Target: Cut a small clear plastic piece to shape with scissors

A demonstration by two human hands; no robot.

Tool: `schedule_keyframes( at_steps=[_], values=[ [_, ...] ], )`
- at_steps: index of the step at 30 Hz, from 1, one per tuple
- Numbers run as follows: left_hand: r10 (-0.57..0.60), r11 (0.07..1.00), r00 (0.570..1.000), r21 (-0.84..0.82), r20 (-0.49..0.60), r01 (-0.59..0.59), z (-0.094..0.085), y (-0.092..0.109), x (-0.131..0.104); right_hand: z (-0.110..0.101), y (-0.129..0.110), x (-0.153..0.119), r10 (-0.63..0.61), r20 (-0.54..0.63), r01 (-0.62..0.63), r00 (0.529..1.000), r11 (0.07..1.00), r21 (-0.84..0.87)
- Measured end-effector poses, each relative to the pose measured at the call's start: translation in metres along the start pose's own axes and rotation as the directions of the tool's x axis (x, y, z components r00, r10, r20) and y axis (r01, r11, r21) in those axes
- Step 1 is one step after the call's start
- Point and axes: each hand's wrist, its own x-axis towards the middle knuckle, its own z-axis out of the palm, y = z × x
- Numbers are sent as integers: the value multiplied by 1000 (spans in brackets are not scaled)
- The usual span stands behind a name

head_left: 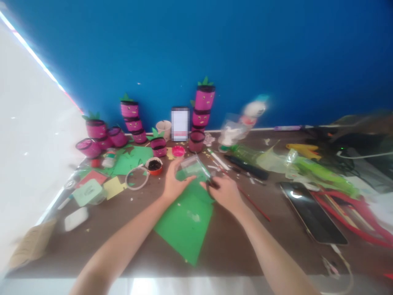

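My right hand (225, 192) is closed around the handles of a pair of scissors (205, 169), whose blades point up and to the left. Opposite it, my left hand (175, 182) is open, thumb stretched toward the scissors and fingers pointing away from me. Under and between both hands lies a sheet of green paper (187, 221). A clear plastic piece (190, 164) is at the sheet's far end, beside my left fingertips; whether they touch it is blurred.
Stacked magenta cups with green leafy tops (204, 102) stand along the blue wall near a propped phone (180, 123). At left are a white ring (137, 178) and a twine roll (33, 243). A black phone (313, 213) and a red pencil (254, 203) lie at right.
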Motion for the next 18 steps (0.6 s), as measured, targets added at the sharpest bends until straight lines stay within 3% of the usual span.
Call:
schedule_keyframes(
  at_steps=[8,13,18],
  values=[
    [-37,998,999,-58,8,37,1,0,0,-2,-2,0,13,80,-24,997,991,134],
    [-108,989,994,-106,-3,107,1,4,0,-2,0,2,153,30,-155,988,943,294],
    [-206,953,978,-224,11,203,0,9,1,0,4,4,182,-9,-173,983,947,272]
  ],
)
